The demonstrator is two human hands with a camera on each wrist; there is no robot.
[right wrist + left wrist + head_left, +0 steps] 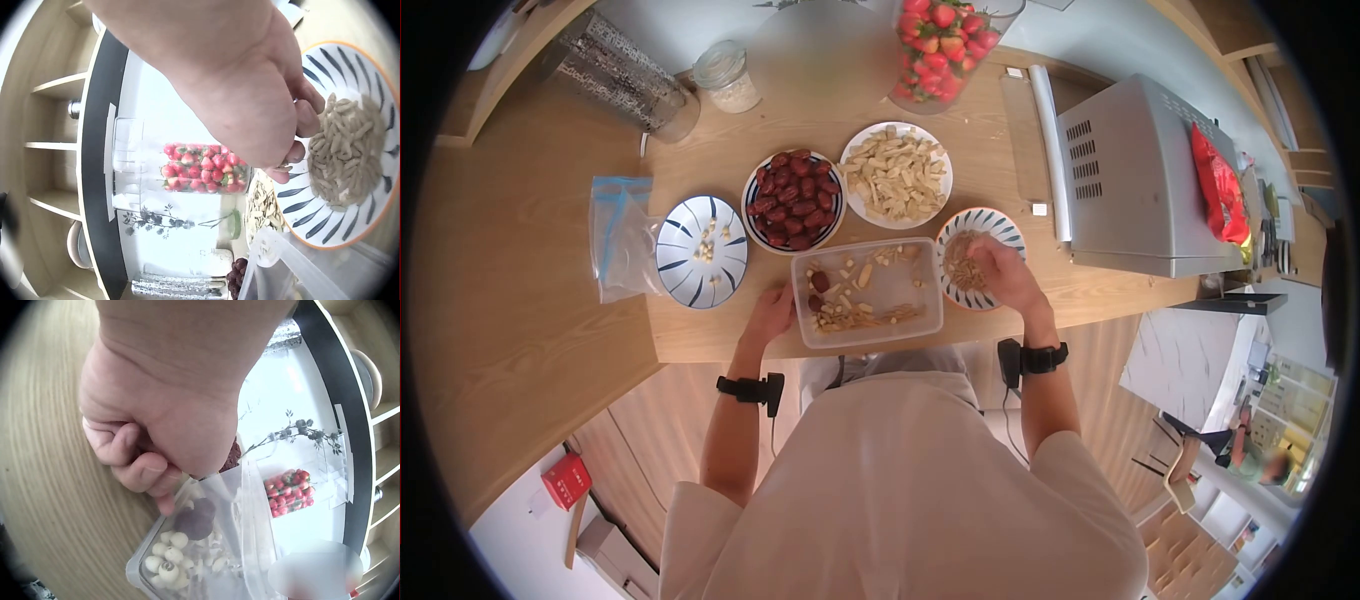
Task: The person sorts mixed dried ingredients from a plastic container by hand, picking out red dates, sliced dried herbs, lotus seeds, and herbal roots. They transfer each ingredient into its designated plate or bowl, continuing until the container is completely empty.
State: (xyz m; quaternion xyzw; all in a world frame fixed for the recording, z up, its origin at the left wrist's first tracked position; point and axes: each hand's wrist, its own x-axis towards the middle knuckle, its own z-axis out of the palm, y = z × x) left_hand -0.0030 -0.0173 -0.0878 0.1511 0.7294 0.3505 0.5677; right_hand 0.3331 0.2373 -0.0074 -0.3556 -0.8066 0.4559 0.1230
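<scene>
My right hand [998,272] is over the orange-rimmed plate [1012,228], its fingers curled and pinching a few dried root pieces, mostly hidden by the hand. More thin, pale brown dried root pieces [350,150] lie heaped on that plate. Beside it is a clear plastic container [870,338] with red dates [820,281], pale round seeds [167,555] and dried strips inside. At the container's left side rests my left hand [772,312], fingers loosely curled, fingertips right at the wall [164,528].
Behind the container stand a plate of red dates [795,200] and a white plate of pale slices [897,175]. A striped plate [675,250] holds several seeds, with a zip bag [615,240] at its left. Strawberries [940,50] in a clear vessel, a glass jar [728,80] and a grey appliance [1140,180] stand farther back.
</scene>
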